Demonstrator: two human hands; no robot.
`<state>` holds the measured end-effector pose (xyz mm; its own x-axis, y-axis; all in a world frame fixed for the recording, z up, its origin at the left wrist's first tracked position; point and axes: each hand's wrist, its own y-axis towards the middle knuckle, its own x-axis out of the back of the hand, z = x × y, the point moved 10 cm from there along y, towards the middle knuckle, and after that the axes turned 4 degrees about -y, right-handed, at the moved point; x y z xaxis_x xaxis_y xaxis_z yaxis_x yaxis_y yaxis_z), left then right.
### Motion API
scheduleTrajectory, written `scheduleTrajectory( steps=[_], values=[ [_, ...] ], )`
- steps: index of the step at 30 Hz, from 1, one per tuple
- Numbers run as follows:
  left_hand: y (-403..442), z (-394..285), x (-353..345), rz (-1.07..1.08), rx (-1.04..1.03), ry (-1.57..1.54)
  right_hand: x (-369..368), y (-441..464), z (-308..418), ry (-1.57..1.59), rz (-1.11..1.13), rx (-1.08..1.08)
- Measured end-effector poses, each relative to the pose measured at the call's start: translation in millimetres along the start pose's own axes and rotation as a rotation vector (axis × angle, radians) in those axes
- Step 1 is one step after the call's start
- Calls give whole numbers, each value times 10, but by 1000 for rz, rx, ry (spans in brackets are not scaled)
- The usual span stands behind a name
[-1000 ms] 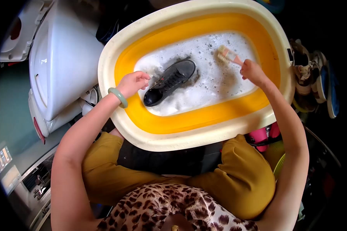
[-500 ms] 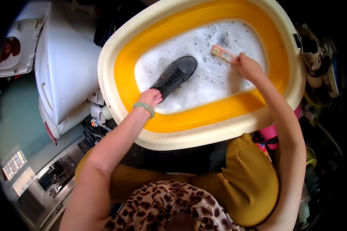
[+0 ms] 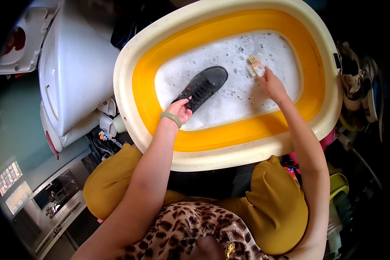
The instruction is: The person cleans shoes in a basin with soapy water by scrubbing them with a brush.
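Observation:
A black lace-up shoe (image 3: 207,85) rests in white suds inside the yellow basin (image 3: 148,84), its toe toward the upper right. My left hand (image 3: 181,111), with a pale green bangle at the wrist, grips the shoe at its ankle end; some of the fingers are hidden by the shoe and hand. To the right, my right hand (image 3: 273,85) is closed around the handle of a small pink scrub brush (image 3: 257,67). The pale bristles show, and the brush is above the foam, apart from the shoe.
Several other shoes (image 3: 352,82) stand beyond the basin's right rim. A white glossy toilet-like fixture (image 3: 76,65) is at the left, with white cups (image 3: 107,123) near its base. My knees (image 3: 276,203) are close to the basin's near edge.
My left hand has shifted right along the shoe and turned its palm more upward. The brush in my right hand has turned more upright, and the shoe sits slightly further right in view.

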<state>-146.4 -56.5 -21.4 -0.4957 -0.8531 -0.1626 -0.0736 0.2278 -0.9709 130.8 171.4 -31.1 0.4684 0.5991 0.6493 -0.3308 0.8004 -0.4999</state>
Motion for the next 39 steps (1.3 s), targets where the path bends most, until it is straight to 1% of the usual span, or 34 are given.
scheduleTrajectory(
  steps=[1, 2, 3, 4, 5, 7, 9, 12, 13, 15, 16, 17, 18, 19, 21, 22, 23, 24, 25, 26, 27, 28, 29, 30, 31, 32, 33, 34, 35, 36, 37, 38, 39],
  values=[
    [-15, 1, -49, 82, -14, 14, 54, 14, -40, 19, -43, 1],
    [-6, 17, -6, 80, -15, 0, 119, 18, -57, 62, -107, 18],
    [2, 47, -41, 156, -8, -2, 116, 44, -66, 53, -100, 29],
    [-29, 74, -113, 232, -1, -3, 151, 20, -50, 127, -62, -18],
    [-39, 106, -130, 236, -4, -19, 168, 7, 1, 180, -76, -7],
    [-63, 60, -164, 224, -151, 32, 201, -20, 105, 285, -101, 18],
    [-12, 101, -167, 225, -174, 33, 138, -151, 318, 426, 6, -84],
    [-3, 66, -183, 178, -321, 170, -56, -15, 318, 352, 10, 44],
    [-17, 92, -223, 183, -321, 158, -69, -7, 323, 326, 15, 40],
    [-111, 64, -392, 317, -404, -57, -62, 26, 289, 327, -1, -3],
    [-112, 57, -395, 324, -398, -64, -41, 37, 242, 356, -21, -42],
    [-122, 101, -447, 407, -317, -62, 23, -18, 339, 346, -22, -44],
    [-139, 150, -510, 488, -238, -61, 49, -101, 374, 365, 10, -115],
    [-172, 131, -578, 489, -240, -69, 62, -203, 477, 385, 44, -183],
    [-360, 29, -889, 688, -242, -373, 55, -422, 905, 475, 37, -105],
    [-273, 79, -849, 592, -177, -419, -30, -528, 1082, 443, 125, -100],
    [-194, 103, -832, 586, -177, -432, -125, -586, 1282, 410, 133, 27],
    [-55, 173, -764, 531, -157, -439, -219, -660, 1482, 380, 135, 154],
    [62, 247, -703, 480, -140, -441, -355, -712, 1581, 287, 146, 194],
    [-4, 216, -743, 510, -186, -459, -504, -781, 1719, 103, 174, 298],
    [-27, 204, -696, 415, -271, -530, -628, -843, 1805, -80, 201, 399],
    [-18, 240, -683, 415, -271, -505, -639, -827, 1773, -79, 197, 399],
    [-1, 261, -669, 415, -270, -482, -695, -783, 1712, -239, 226, 398],
    [21, 325, -679, 434, -210, -472, -749, -722, 1613, -401, 255, 397],
    [23, 378, -702, 453, -150, -461, -607, -537, 1411, -322, 113, 430],
    [17, 350, -707, 397, -170, -476, -463, -349, 1343, -361, 68, 375],
    [22, 358, -711, 399, -165, -479, -318, -260, 1307, -400, 25, 317],
    [29, 362, -703, 405, -153, -484, -274, -320, 1335, -403, 19, 304],
    [36, 333, -756, 421, -147, -485, -354, -371, 1403, -375, 110, 303],
    [16, 299, -787, 431, -200, -467, -489, -431, 1495, -347, 207, 309],
    [134, 337, -727, 430, -201, -470, -778, -674, 1621, -244, 284, 453],
    [236, 349, -771, 672, -193, -598, -777, -928, 1894, -219, 294, 400],
    [195, 343, -803, 911, -180, -724, -789, -981, 1933, -238, 327, 404]
  ],
)
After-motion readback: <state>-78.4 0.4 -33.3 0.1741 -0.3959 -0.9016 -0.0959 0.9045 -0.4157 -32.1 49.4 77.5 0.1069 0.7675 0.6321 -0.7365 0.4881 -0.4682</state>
